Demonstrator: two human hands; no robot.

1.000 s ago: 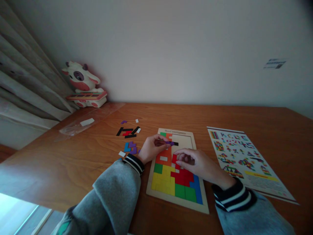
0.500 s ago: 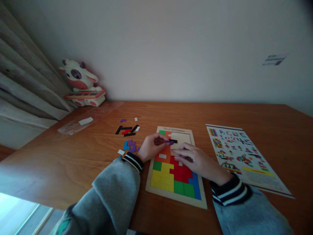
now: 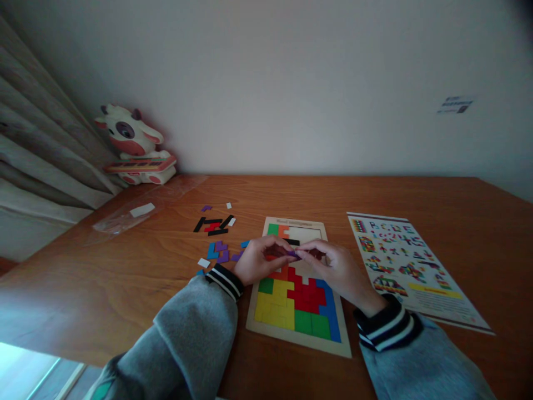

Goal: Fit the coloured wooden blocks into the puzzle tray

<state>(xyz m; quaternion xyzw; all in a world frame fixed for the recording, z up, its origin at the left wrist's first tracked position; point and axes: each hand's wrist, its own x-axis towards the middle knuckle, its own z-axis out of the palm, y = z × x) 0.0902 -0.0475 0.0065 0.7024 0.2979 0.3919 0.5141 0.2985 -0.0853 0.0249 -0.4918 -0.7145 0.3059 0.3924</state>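
Note:
A small purple puzzle piece (image 3: 293, 255) is pinched between the fingertips of my left hand (image 3: 263, 259) and my right hand (image 3: 335, 269), above the upper half of a wooden puzzle board (image 3: 300, 343). Both hands are closed on it, and its full shape is hidden by the fingers. Yellow pieces (image 3: 275, 309), red pieces (image 3: 307, 296), green pieces (image 3: 311, 323) and a blue piece (image 3: 333, 318) lie fitted in the lower part of the board. Beyond my fingertips, a black bar piece (image 3: 293, 242) lies in the board's upper part.
Loose black pieces (image 3: 218, 232), purple pieces (image 3: 223, 256) and white pieces (image 3: 204, 263) lie left of the board. A printed pattern sheet (image 3: 416, 272) is at the right. Further left are a clear plastic bag (image 3: 119, 222) and a cow toy keyboard (image 3: 139, 147).
My right hand has moved up and left to meet my left hand and now grips the purple piece too. My left hand, with the piece, has come slightly nearer.

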